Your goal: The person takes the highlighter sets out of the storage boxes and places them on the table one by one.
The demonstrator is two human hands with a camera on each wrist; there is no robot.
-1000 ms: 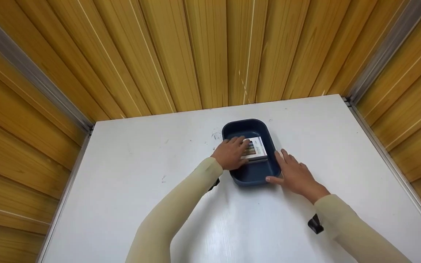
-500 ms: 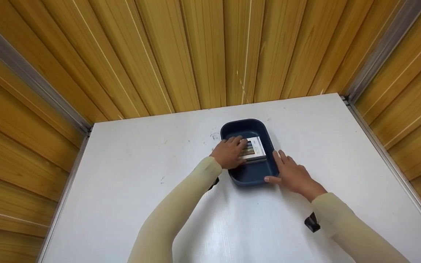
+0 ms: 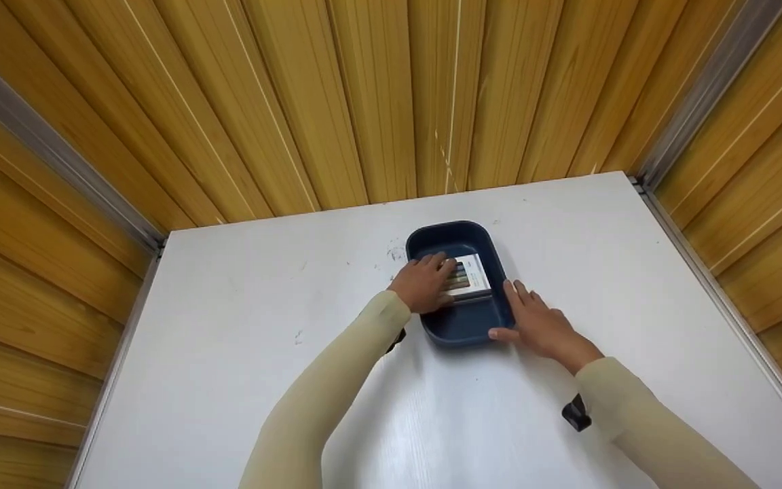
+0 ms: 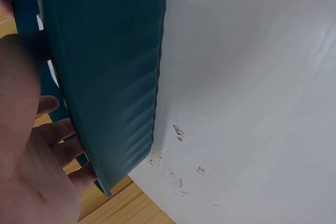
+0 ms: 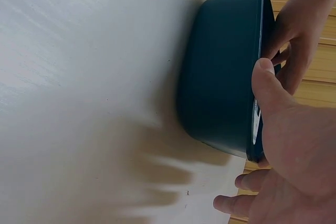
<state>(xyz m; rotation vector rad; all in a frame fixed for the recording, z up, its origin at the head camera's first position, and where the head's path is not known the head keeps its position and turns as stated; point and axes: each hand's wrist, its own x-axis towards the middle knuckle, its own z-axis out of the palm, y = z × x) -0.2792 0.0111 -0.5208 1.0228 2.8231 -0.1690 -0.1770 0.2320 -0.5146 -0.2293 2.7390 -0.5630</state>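
Note:
A dark blue rectangular plastic bin (image 3: 462, 339) stands on the white table. Inside it lies a flat white box (image 3: 476, 273) with a row of coloured sticks on its face. My left hand (image 3: 421, 284) reaches over the bin's left rim and holds the box, its thumb at the near edge and fingers toward the far edge. The palm covers the box's left part. My right hand (image 3: 544, 327) is at the bin's near right corner. Its thumb (image 5: 266, 72) rests on the rim while the fairly straight fingers lie along the outer side.
The white tabletop (image 3: 241, 305) carries a few dark smudges (image 3: 395, 252) left of the bin. Yellow wood-look panels (image 3: 377, 102) rise behind the table and at both sides, with grey metal posts (image 3: 710, 88) in the corners.

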